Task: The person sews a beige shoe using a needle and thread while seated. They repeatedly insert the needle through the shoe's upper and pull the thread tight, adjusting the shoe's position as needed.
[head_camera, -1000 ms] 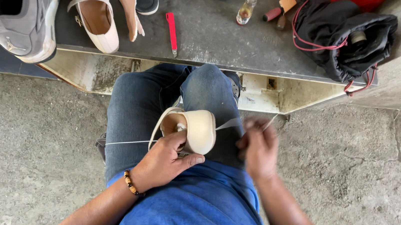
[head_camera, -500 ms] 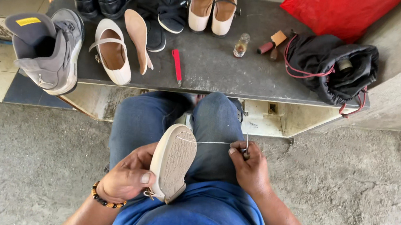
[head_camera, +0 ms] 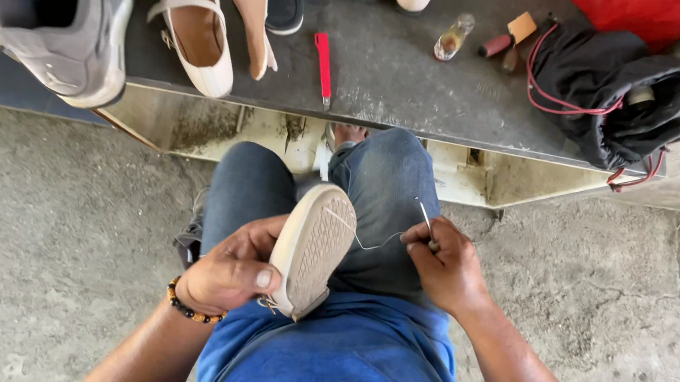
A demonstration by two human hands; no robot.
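My left hand (head_camera: pixel 235 269) grips a cream shoe (head_camera: pixel 312 248) on my lap, its textured sole turned up. A thin white thread (head_camera: pixel 369 239) runs from the sole's edge across to my right hand (head_camera: pixel 444 263). That hand is closed on a slim metal needle (head_camera: pixel 425 218) that points up from the fingers, over my jeans-clad knee. A beaded bracelet (head_camera: pixel 188 309) circles my left wrist.
A dark low bench (head_camera: pixel 404 79) stands in front of my knees. On it lie a grey high-top sneaker (head_camera: pixel 62 10), cream flat shoes (head_camera: pixel 201 26), a red-handled tool (head_camera: pixel 323 61), a small glass bottle (head_camera: pixel 451 37) and a black drawstring bag (head_camera: pixel 616 86). Cracked concrete floor lies on both sides.
The shoe went from opening-up to sole-up in my left hand. My right hand has drawn the thread out to the right. The view has tilted back down.
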